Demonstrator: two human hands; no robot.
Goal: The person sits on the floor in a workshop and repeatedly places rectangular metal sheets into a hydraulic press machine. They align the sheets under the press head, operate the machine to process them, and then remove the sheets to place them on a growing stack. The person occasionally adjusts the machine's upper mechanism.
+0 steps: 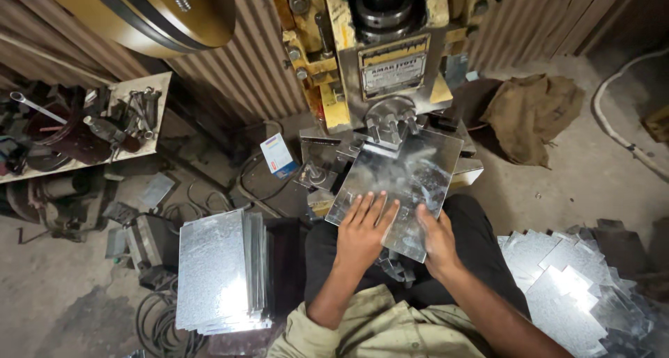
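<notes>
Hands on a metal sheet at a press

Left hand (362,229) lies flat, fingers spread, on the shiny metal sheet (401,184) at frame centre; right hand (437,236) grips its lower right edge, thumb on top. The sheet's far end touches the yellow press (376,58) above, over the person's dark lap. Lower left stands a stack of sheets (219,274); lower right, a loose pile of cut pieces (571,288). A tool shelf (83,125) sits upper left, a brown sack (533,111) upper right.

The person wears a pale olive shirt (362,330) with sleeves pushed up past the elbows, creased at the cuffs, and black trousers (474,246). Both hands (362,232) are bare, without gloves.
</notes>
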